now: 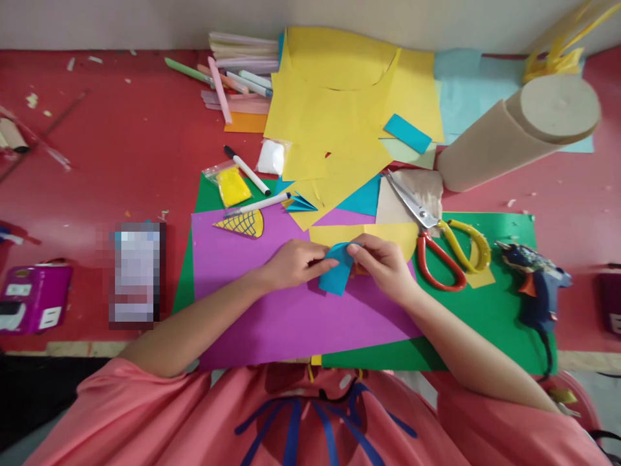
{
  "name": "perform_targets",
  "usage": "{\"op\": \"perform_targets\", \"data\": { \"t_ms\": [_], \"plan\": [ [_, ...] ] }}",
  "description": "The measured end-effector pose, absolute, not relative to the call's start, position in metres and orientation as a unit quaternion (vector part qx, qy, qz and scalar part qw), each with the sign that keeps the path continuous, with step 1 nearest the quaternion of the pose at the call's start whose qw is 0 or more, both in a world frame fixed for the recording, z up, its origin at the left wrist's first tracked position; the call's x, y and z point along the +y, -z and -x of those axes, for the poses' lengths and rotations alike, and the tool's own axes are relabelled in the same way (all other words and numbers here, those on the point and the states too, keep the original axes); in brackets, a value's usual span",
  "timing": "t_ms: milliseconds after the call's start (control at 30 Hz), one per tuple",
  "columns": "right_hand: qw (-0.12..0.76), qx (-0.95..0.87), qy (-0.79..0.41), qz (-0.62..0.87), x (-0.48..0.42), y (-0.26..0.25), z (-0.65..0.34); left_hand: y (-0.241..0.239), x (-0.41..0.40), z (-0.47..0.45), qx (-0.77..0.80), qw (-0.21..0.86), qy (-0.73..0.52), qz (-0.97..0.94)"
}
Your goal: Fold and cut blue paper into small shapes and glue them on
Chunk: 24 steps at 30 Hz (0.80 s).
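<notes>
Your left hand (294,264) and right hand (385,262), each closed in a pinch, gripped the blue paper (334,277) above the purple sheet (272,323) (scissors (425,218) lay right).

A single head-worn camera is looking forward and down from above the wearer's pink shirt (184,421), facing a red table (121,142). At close range it is catching the left hand (295,264) and the right hand (385,264) near mid-frame, with a pale wall (145,24) crossing the top.
</notes>
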State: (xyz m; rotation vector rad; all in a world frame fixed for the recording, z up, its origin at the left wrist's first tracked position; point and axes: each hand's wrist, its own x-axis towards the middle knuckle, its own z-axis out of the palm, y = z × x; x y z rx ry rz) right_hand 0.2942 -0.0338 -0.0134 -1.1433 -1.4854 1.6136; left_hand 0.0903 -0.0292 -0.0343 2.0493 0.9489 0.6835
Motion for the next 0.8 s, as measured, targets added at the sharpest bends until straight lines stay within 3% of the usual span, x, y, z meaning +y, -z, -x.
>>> {"op": "perform_targets", "data": {
  "t_ms": [267,533,800],
  "plan": [
    [0.383,-0.538,-0.571,0.488,-0.0326,0.0103,-0.2945,0.0294,-0.0284,-0.0896,0.389,0.416,-0.267,-0.777],
    [0.381,-0.512,-0.602,0.480,-0.0309,0.0092,-0.2980,0.0283,-0.0277,-0.0909,0.450,0.412,-0.290,-0.737],
    [0.335,-0.566,-0.589,0.470,-0.0296,0.0097,-0.2947,0.0294,-0.0296,-0.0916,0.384,0.369,-0.239,-0.812]
  ]
}}
